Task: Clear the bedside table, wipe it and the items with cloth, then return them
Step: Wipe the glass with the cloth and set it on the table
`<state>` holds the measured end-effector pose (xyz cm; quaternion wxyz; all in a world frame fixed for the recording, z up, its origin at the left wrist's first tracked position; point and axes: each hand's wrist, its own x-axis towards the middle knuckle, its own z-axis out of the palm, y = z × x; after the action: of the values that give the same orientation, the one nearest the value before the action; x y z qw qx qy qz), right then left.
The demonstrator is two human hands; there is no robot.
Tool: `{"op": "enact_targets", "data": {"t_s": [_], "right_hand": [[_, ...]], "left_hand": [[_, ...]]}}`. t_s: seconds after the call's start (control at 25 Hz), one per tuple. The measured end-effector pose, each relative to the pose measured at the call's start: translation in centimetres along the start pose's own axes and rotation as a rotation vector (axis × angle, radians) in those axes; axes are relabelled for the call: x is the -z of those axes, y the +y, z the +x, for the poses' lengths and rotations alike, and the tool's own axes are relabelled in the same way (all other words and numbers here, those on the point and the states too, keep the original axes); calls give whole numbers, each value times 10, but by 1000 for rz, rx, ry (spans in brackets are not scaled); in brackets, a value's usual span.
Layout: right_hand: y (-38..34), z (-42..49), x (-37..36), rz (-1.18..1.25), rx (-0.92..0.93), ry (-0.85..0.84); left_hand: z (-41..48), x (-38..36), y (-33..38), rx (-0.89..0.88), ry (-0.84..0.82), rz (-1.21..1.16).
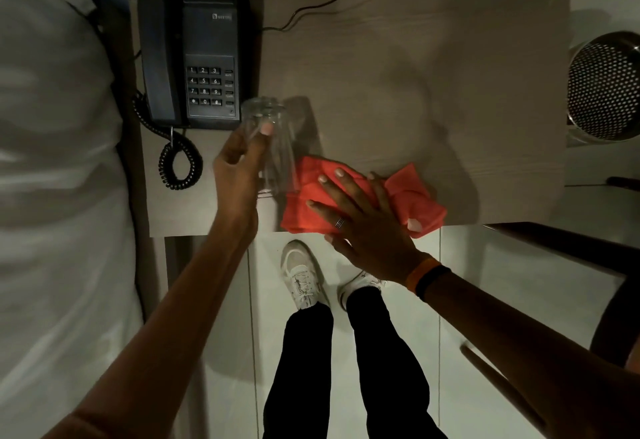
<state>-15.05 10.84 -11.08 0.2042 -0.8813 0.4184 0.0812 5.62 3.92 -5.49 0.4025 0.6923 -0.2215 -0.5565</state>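
Cloth down, glass up: both your hands are busy at the table's near edge.

The red cloth (363,199) lies crumpled on the table (433,75) by its front edge, and your right hand (360,217) presses flat on it, fingers spread. Just left of it, your left hand (239,168) grips a clear glass (270,140), tilted, thumb on its side; whether its base touches the table, you can't tell. The phone (197,50) sits at the back left corner, cord coiled in front, bed (52,161) alongside.
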Motion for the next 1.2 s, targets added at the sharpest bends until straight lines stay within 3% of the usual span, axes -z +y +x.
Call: {"op": "enact_targets", "data": {"t_s": [0.08,0.2,0.28,0.32,0.4,0.48,0.64,0.8,1.04,1.2], "right_hand": [[2,3,9,223,-55,107],[18,9,47,1057,-450,330],[44,16,73,1421,-598,283],[63,18,84,1461,-601,225],[98,22,102,1411,-567,214],[142,20,118,1360,-598,333],[223,9,136,821,-640,582],[272,4,130,888,-725,831],[312,13,110,846,-721,790],[320,17,110,854,-715,786]], "left_hand": [[-6,-16,-8,-4,-57,10],[-13,-53,-10,-3,-161,-29],[-13,-84,-6,-9,-233,-58],[-10,-103,0,-21,-254,-61],[0,-139,13,-74,-286,-53],[13,-180,29,-161,-389,-1],[37,-260,53,-375,-606,322],[62,-329,53,-530,-601,529],[96,-371,27,-705,-505,757],[99,-376,25,-654,-446,698]]}}
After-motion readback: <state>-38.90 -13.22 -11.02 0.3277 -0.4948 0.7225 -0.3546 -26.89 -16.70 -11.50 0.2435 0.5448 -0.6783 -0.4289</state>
